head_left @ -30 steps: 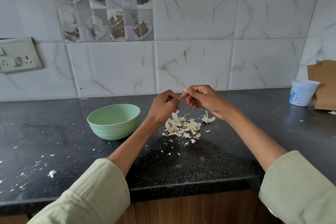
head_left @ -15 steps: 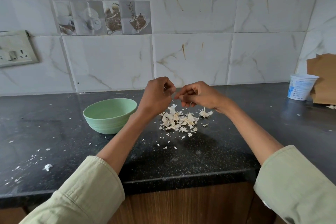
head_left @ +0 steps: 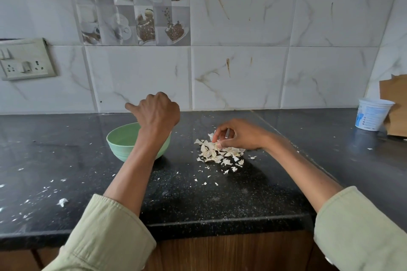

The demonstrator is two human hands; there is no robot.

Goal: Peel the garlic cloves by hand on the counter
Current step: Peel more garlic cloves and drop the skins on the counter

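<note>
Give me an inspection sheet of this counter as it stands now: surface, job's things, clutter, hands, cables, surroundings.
Surface: black speckled counter, dusted with white flecks.
Job's things: green bowl, contents hidden; pile of garlic skins right of it.
Clutter: white plastic tub and torn cardboard at far right.
Hands: left hand above the bowl, fingers curled, any hold hidden; right hand fingertips in the skins, grip unclear.
Cables: nothing seen.
Surroundings: marble-look wall tiles, coffee-print tile, switch and socket plate.
</note>
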